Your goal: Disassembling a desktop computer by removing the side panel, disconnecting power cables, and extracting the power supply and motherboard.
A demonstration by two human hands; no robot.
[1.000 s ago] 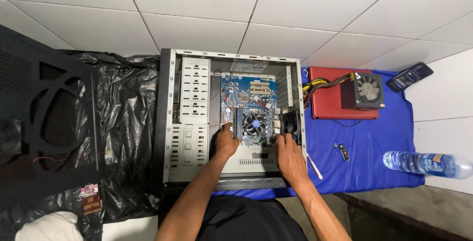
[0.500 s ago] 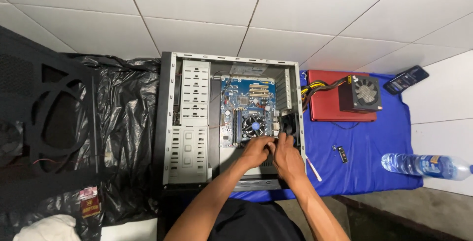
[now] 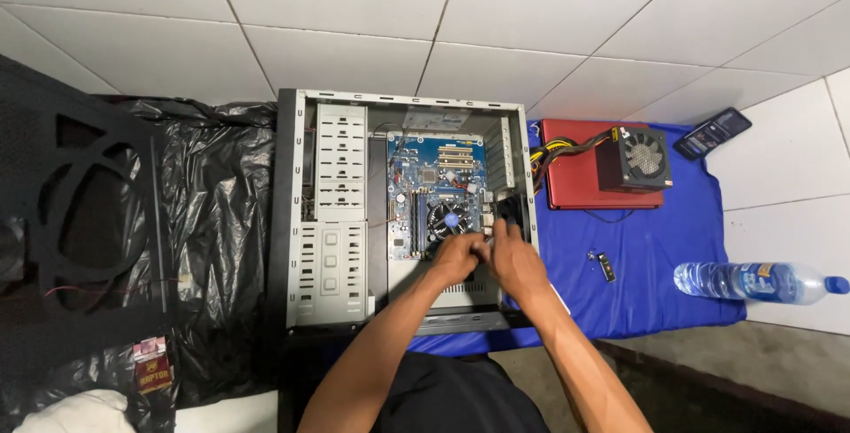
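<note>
An open computer case (image 3: 292,220) lies on its side on the floor, with a blue motherboard (image 3: 438,176) and a round cooler fan (image 3: 450,219) inside. My left hand (image 3: 459,258) and my right hand (image 3: 515,260) are side by side at the near right corner of the board, below the cooler fan. Their fingers meet over a small dark part by the case's rear fan (image 3: 513,212). What the fingers grip is hidden.
A black power supply (image 3: 639,158) with yellow cables sits on a red box (image 3: 575,187) on a blue cloth (image 3: 655,256). A phone (image 3: 717,132), a water bottle (image 3: 753,281), a black side panel (image 3: 80,220) and a black plastic sheet (image 3: 221,203) lie around.
My left hand has moved right from the case's lower middle to join the right hand by the cooler fan. The right hand has shifted slightly up.
</note>
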